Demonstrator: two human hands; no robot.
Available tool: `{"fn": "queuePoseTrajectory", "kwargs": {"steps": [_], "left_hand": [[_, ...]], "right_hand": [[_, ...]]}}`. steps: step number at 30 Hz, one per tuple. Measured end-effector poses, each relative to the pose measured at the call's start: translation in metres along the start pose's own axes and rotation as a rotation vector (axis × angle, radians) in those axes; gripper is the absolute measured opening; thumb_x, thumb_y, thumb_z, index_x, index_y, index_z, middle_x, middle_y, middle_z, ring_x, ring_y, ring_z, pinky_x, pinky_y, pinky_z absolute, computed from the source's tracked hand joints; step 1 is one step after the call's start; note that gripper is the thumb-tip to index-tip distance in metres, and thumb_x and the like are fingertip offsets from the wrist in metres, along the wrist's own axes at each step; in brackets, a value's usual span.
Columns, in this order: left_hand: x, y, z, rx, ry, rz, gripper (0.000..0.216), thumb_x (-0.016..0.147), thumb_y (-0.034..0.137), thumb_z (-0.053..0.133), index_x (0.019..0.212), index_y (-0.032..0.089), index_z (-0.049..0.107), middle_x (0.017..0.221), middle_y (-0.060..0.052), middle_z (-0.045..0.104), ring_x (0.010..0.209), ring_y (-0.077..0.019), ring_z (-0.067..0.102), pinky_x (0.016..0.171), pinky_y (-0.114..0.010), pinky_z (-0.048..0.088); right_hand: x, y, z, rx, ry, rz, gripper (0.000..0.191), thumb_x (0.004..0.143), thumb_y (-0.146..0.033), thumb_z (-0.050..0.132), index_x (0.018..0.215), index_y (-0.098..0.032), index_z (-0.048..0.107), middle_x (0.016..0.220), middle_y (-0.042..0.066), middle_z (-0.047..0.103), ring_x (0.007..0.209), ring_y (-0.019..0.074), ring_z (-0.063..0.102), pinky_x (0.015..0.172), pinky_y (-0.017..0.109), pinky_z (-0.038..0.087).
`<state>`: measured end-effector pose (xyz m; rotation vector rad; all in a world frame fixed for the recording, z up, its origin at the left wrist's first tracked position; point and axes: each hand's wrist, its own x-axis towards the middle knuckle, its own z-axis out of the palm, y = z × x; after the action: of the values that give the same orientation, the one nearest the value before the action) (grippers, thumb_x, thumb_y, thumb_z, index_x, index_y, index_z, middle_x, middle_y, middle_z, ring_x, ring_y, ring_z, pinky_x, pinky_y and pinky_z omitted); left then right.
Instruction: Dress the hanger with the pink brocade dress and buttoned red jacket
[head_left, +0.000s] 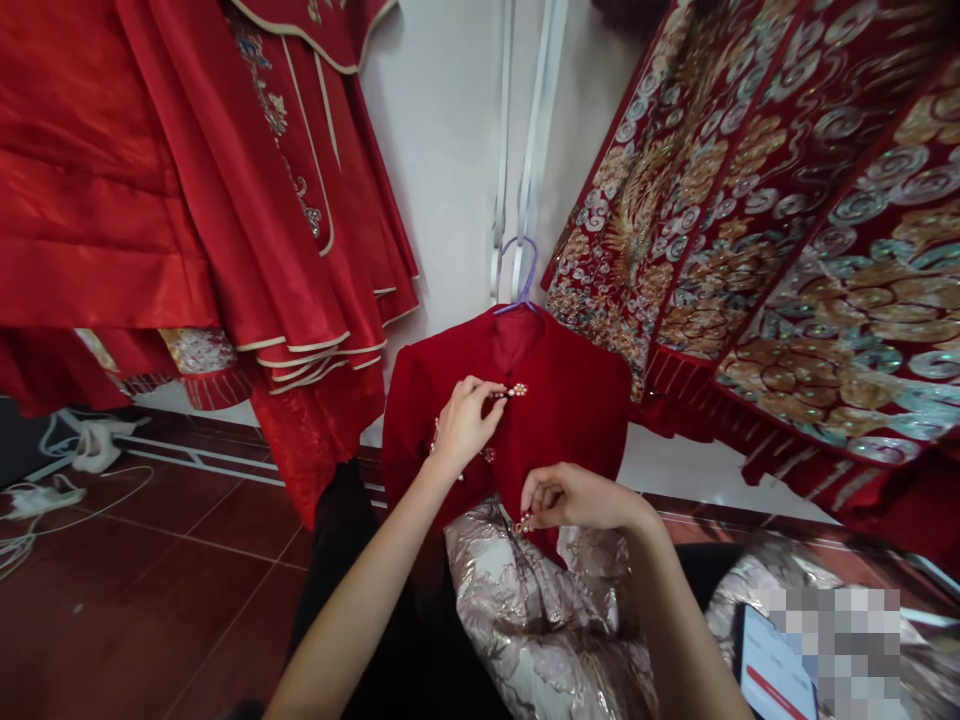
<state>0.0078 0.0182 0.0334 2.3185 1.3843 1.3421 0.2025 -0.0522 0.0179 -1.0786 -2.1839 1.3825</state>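
Observation:
A dark red velvet jacket (574, 390) hangs in front of me on a purple hanger (523, 290). At its upper front sits a beaded clasp (518, 390) with pearl-like beads, and the thumb and forefinger of my left hand (468, 424) pinch its left end. Lower down, my right hand (574, 495) has its fingers curled and pinched on a second beaded clasp (524, 523) at the jacket's front edge. Partly behind my left hand, another beaded ornament (489, 455) shows on the velvet. Shiny silver-beige patterned fabric (517, 620) lies below the jacket, over my lap.
Red satin garments (300, 230) hang at the left, and a heavily embroidered red garment (720, 230) at the right. White straps (529, 130) run down the wall to the hanger. A phone (776, 665) lies at lower right. White cables (37, 510) lie on the tiled floor.

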Motion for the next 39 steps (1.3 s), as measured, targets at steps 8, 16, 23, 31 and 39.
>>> {"fn": "queuePoseTrajectory", "kwargs": {"steps": [8, 16, 23, 31, 39], "left_hand": [[0.038, 0.002, -0.005, 0.269, -0.180, 0.381, 0.019, 0.086, 0.034, 0.053, 0.092, 0.020, 0.065, 0.094, -0.006, 0.055, 0.093, -0.0202, 0.049, 0.088, -0.037, 0.040], [0.050, -0.002, -0.010, 0.546, -0.224, 0.835, 0.020, 0.091, 0.021, 0.040, 0.093, 0.020, 0.060, 0.081, -0.001, 0.059, 0.084, -0.0147, 0.055, 0.109, -0.044, 0.024], [0.053, -0.001, -0.007, 0.684, -0.383, 0.624, 0.028, 0.093, 0.024, 0.036, 0.101, 0.011, 0.059, 0.087, -0.010, 0.066, 0.075, -0.0180, 0.063, 0.080, -0.035, 0.045], [0.060, 0.006, -0.046, 0.916, -0.560, 0.252, 0.027, 0.082, 0.007, 0.043, 0.079, 0.006, 0.070, 0.083, -0.024, 0.069, 0.087, -0.0301, 0.064, 0.072, -0.037, 0.037], [0.106, -0.022, -0.063, 0.861, -0.488, -0.006, 0.024, 0.074, 0.013, 0.054, 0.089, 0.009, 0.072, 0.096, -0.021, 0.070, 0.104, -0.0348, 0.058, 0.087, -0.043, 0.035]], "right_hand": [[-0.006, 0.001, -0.005, -0.005, -0.004, 0.021, 0.016, 0.069, -0.021, 0.069, 0.084, -0.016, 0.065, 0.073, 0.001, 0.067, 0.067, 0.0119, 0.060, 0.066, 0.025, 0.048], [0.001, 0.002, -0.012, -0.070, 0.518, -0.119, 0.017, 0.080, -0.034, 0.061, 0.089, -0.019, 0.064, 0.090, 0.005, 0.069, 0.085, 0.0165, 0.065, 0.084, 0.034, 0.051], [0.070, -0.035, -0.020, 0.102, 0.855, -0.359, 0.054, 0.087, -0.056, 0.044, 0.128, -0.020, 0.045, 0.133, 0.011, 0.052, 0.124, 0.0211, 0.048, 0.105, 0.036, 0.039], [0.090, -0.029, -0.022, -0.421, 1.128, 0.252, 0.086, 0.084, -0.052, 0.048, 0.142, 0.001, 0.014, 0.141, 0.034, 0.026, 0.131, 0.0470, 0.027, 0.102, 0.060, 0.023], [0.053, -0.011, -0.076, -0.731, 1.180, 0.437, 0.065, 0.087, -0.046, 0.044, 0.125, 0.005, 0.034, 0.118, 0.035, 0.049, 0.116, 0.0429, 0.044, 0.095, 0.051, 0.031]]}}
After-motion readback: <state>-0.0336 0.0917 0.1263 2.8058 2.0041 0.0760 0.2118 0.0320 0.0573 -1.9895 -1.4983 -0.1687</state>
